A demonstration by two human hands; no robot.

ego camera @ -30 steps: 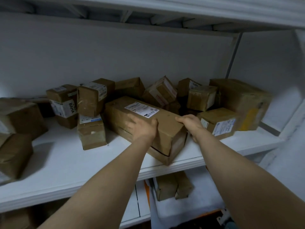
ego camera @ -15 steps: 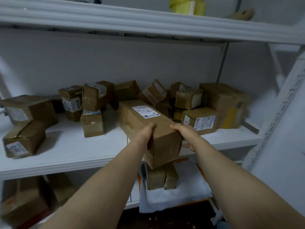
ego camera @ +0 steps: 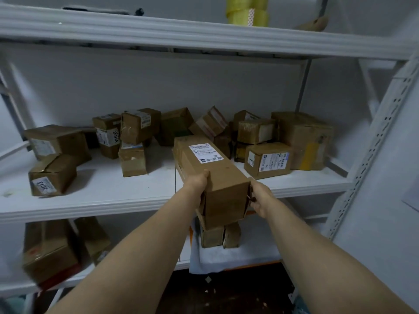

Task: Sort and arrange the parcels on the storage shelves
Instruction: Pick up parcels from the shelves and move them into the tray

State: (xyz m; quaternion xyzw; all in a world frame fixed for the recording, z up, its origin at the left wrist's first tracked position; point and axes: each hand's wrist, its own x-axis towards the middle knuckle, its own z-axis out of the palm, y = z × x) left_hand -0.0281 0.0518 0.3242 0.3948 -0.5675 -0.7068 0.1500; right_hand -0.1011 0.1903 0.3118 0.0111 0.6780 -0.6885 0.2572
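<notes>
Now, unlike a second ago when it lay slantwise on the white metal shelf (ego camera: 102, 198), the long brown cardboard parcel (ego camera: 212, 175) with a white label points front to back at centre frame, its near end overhanging the shelf's front edge. The left hand (ego camera: 197, 185) and the right hand (ego camera: 258, 199) grip that end's sides. Bare shelf lies left of it.

My left hand (ego camera: 197, 185) and right hand (ego camera: 259, 199) are bare. My left forearm (ego camera: 145, 248) and right forearm (ego camera: 317, 248) are bare too: smooth, slim at the wrists, broadening toward the lower edge.
</notes>
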